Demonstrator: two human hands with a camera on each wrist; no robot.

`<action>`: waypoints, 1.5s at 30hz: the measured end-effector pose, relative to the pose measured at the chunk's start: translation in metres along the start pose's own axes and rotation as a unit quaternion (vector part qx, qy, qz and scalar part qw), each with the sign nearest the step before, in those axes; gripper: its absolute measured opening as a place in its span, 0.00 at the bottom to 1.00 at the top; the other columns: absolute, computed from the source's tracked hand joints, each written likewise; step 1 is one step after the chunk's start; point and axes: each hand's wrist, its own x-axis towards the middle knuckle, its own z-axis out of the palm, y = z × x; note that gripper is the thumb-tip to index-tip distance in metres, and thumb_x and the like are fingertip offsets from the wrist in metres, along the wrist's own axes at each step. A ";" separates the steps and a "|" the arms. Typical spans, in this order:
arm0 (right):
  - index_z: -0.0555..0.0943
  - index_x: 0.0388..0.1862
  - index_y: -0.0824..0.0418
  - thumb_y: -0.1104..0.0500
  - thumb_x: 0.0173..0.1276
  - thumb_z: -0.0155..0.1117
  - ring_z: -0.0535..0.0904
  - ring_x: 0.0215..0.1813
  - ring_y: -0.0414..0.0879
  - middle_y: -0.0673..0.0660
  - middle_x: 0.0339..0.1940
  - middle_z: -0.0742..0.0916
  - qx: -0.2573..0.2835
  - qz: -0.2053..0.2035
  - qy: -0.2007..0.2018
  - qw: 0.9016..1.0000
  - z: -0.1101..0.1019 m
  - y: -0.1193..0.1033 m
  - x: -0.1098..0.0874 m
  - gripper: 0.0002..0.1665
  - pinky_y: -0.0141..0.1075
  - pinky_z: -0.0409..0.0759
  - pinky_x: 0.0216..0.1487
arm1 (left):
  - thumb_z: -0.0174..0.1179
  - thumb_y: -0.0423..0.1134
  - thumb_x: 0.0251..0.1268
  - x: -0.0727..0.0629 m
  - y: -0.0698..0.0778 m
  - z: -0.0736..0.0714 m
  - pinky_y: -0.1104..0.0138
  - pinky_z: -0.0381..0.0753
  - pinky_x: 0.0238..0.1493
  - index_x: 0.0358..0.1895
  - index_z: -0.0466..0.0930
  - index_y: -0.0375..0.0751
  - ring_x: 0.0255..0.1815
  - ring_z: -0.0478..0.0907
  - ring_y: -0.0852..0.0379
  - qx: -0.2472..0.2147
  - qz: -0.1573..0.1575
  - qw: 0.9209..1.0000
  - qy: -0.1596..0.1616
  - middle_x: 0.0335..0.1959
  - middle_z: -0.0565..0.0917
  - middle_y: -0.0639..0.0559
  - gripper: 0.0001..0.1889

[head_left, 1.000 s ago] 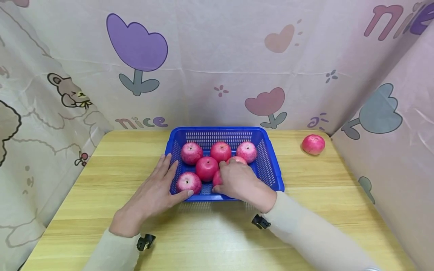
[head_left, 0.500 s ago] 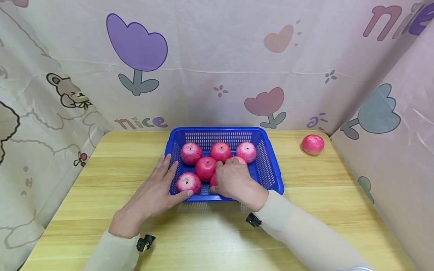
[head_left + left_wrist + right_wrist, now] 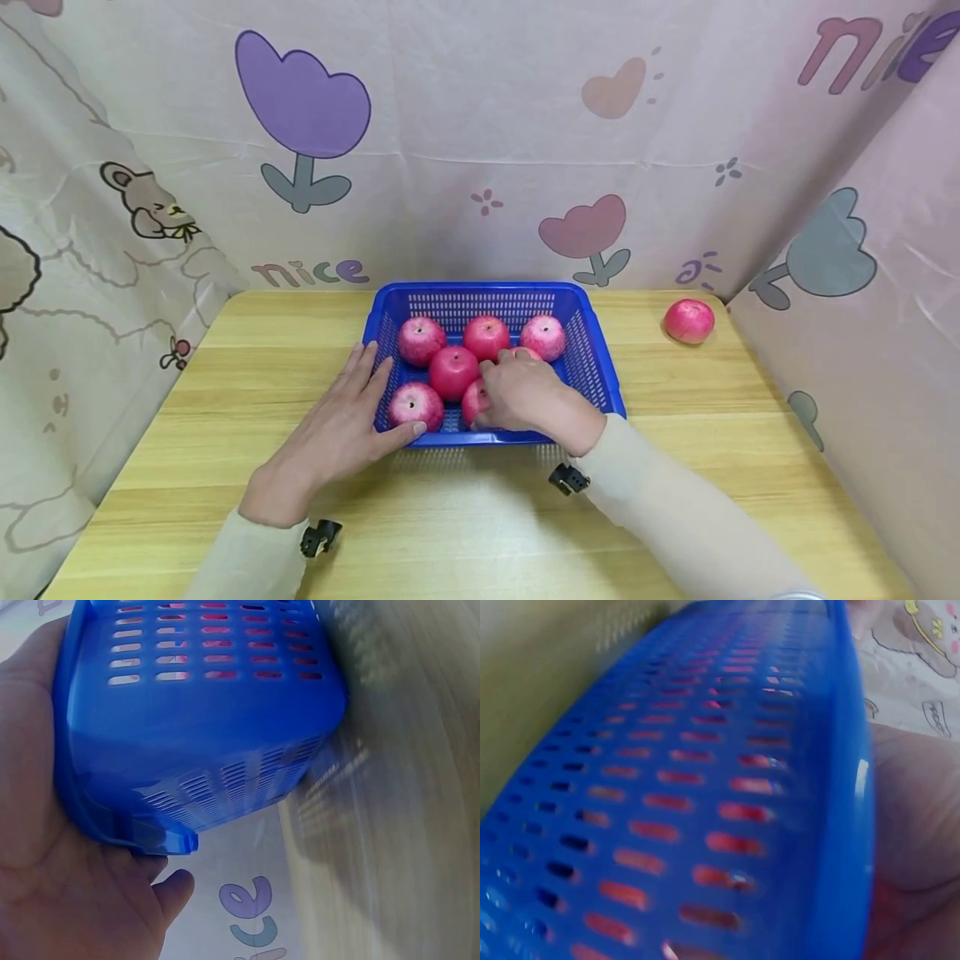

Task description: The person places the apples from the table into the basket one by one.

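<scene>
Pink-red apple (image 3: 476,401), near row of the basket: held under the curled fingers (image 3: 501,388) of the right hand (image 3: 525,398), which closes over its top and right side. Compared with a second ago, that hand sits slightly further into the basket and the wrist has drawn in; the apple has not left the floor of the basket, so the grasp looks only just settled.

Left hand (image 3: 341,433): fingers straight and spread along the outer left wall of the blue basket (image 3: 592,367), thumb tip at the front corner; unchanged, bracing it.

Beyond the right fingertips: a partly hidden apple (image 3: 527,353), then a back row of three apples (image 3: 486,337). Left of them: centre apple (image 3: 453,372) and front-left apple (image 3: 415,406).

Far right of the fingers, well apart: lone apple (image 3: 688,322) on the wooden table (image 3: 225,392).

Backdrop: printed cloth (image 3: 450,125).
</scene>
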 end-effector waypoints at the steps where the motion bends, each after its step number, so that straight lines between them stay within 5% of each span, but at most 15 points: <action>1: 0.83 0.58 0.57 0.36 0.62 0.76 0.80 0.59 0.56 0.59 0.49 0.86 0.005 -0.006 0.000 1.000 -0.001 0.002 0.000 0.34 0.49 0.80 0.64 | 0.49 0.85 0.60 0.000 0.000 0.000 0.34 0.54 0.80 0.86 0.51 0.37 0.89 0.33 0.37 0.005 -0.001 1.000 -0.001 0.89 0.39 0.39 0.64; 7: 0.85 0.54 0.52 0.44 0.61 0.78 0.81 0.53 0.51 0.54 0.41 0.84 0.020 -0.029 -0.001 0.999 0.000 0.007 0.000 0.25 0.50 0.84 0.54 | 0.47 0.86 0.60 0.000 0.000 -0.002 0.38 0.47 0.84 0.85 0.52 0.35 0.89 0.34 0.35 0.035 0.001 0.999 -0.004 0.89 0.41 0.37 0.64; 15: 0.82 0.48 0.56 0.46 0.62 0.80 0.82 0.50 0.50 0.55 0.39 0.85 0.026 -0.043 0.012 0.999 0.005 0.010 0.000 0.23 0.51 0.84 0.56 | 0.46 0.86 0.61 0.000 0.000 -0.002 0.37 0.49 0.83 0.85 0.52 0.35 0.89 0.34 0.35 0.035 0.007 0.999 -0.001 0.89 0.41 0.36 0.64; 21: 0.81 0.52 0.61 0.47 0.62 0.81 0.81 0.52 0.52 0.58 0.42 0.85 0.037 -0.060 0.016 0.997 0.006 0.012 -0.002 0.28 0.50 0.81 0.59 | 0.45 0.87 0.59 0.001 0.000 -0.003 0.37 0.51 0.82 0.86 0.51 0.37 0.89 0.33 0.37 0.031 0.002 0.999 -0.006 0.89 0.39 0.38 0.65; 29: 0.82 0.63 0.52 0.48 0.65 0.79 0.76 0.55 0.48 0.51 0.41 0.85 0.079 -0.070 -0.014 0.994 0.004 0.017 -0.004 0.29 0.46 0.81 0.60 | 0.45 0.88 0.58 0.001 0.000 -0.003 0.37 0.52 0.81 0.86 0.51 0.37 0.89 0.33 0.37 0.031 0.003 1.000 -0.006 0.89 0.39 0.38 0.65; 45: 0.81 0.59 0.57 0.50 0.65 0.80 0.75 0.52 0.48 0.54 0.45 0.82 0.108 -0.084 0.008 0.991 0.010 0.022 -0.009 0.27 0.45 0.81 0.56 | 0.47 0.86 0.60 0.001 0.000 -0.002 0.37 0.52 0.81 0.85 0.51 0.37 0.89 0.33 0.37 0.030 0.004 1.000 -0.006 0.89 0.39 0.38 0.65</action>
